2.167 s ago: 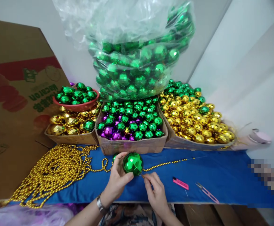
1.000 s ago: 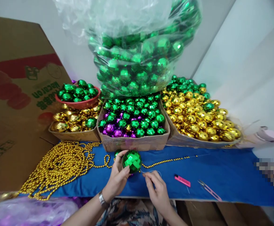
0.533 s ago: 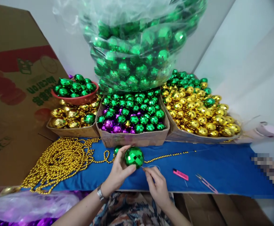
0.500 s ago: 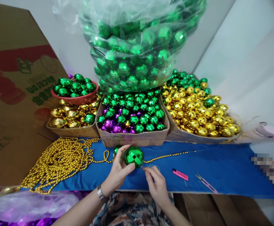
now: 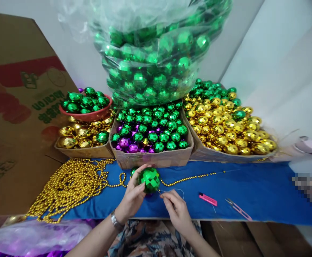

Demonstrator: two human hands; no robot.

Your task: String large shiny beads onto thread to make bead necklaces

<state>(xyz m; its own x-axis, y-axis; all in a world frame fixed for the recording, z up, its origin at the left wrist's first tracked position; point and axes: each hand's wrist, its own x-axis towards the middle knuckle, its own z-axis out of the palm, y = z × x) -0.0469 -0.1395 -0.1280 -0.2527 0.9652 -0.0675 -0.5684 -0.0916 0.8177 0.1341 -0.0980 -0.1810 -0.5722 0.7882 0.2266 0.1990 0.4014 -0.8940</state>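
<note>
We're just on the near side of the middle box (image 5: 152, 159), where the green ball (image 5: 149, 180) sits in our left hand (image 5: 132, 198), its grip clamped round that ball; our right hand (image 5: 177, 210), nearer us than the box, has its grip pinched together on a thin thread (image 5: 183, 194); left of the box's front, gold beads (image 5: 73, 185) lie heaped on the counter (image 5: 273, 192); right of it, we spot pink snips (image 5: 238, 210).

Single head-level view, forward and down across the nearby blue cloth (image 5: 268, 189)
</note>
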